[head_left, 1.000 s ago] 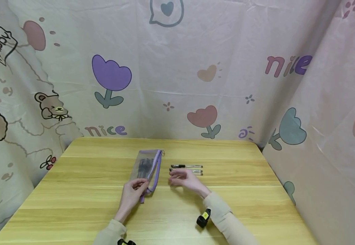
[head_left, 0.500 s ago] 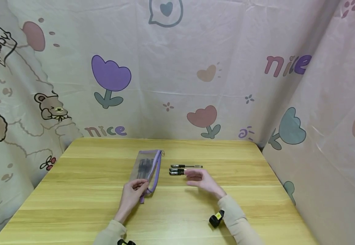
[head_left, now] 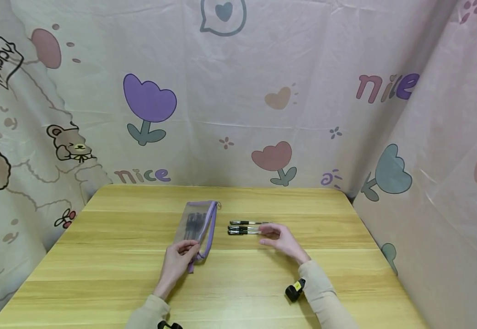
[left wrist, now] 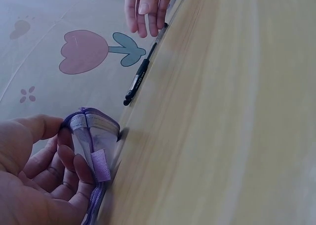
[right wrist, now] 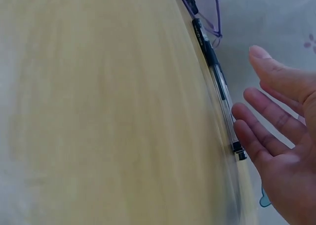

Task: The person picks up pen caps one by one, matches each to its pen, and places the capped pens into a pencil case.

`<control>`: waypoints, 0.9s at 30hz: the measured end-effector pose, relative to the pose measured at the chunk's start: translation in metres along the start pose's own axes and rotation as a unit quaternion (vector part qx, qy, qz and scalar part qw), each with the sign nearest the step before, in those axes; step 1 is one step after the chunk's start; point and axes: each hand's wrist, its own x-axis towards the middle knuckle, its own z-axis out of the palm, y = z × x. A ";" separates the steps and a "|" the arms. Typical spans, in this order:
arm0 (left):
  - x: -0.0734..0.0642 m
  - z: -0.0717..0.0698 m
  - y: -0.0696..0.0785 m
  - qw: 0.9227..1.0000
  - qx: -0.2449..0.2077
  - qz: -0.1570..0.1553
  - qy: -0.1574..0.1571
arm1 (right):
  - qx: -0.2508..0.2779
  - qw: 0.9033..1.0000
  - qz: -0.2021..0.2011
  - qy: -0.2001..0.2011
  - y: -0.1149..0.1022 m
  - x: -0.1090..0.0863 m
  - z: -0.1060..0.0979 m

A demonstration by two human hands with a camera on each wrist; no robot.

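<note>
A see-through pencil pouch [head_left: 184, 220] with purple trim and an unzipped side lies on the table, dark pens showing through it. My left hand [head_left: 176, 261] pinches its near edge between thumb and fingers; in the left wrist view the purple-edged pouch end [left wrist: 101, 165] stands beside the curled fingers. To the right lie three clear pens [head_left: 242, 227] with black grips, side by side. Over their right ends hovers my right hand [head_left: 281, 240], fingers loosely bent with nothing in them. The right wrist view has that hand [right wrist: 281, 121] near a pen [right wrist: 217, 76]; whether it touches is unclear.
A light wood table [head_left: 98, 256] carries everything. Printed cloth [head_left: 222, 114] hangs behind it and along both sides. A black wrist camera [head_left: 295, 290] sits on the right sleeve, and another shows at the left sleeve.
My right hand has moved right along the pens, from their left ends to their right ends, uncovering the black grips. The left hand and pouch have stayed put.
</note>
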 end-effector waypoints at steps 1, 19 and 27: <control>0.000 0.000 0.000 1.000 0.000 -0.001 0.000 | -0.004 1.000 0.002 0.004 0.000 0.001 0.000; 0.001 0.001 -0.001 1.000 -0.016 -0.016 -0.002 | -0.075 0.995 0.029 0.058 0.001 0.014 0.004; -0.001 0.000 0.000 1.000 -0.009 -0.012 -0.004 | -0.075 0.994 0.036 0.072 0.002 0.018 0.007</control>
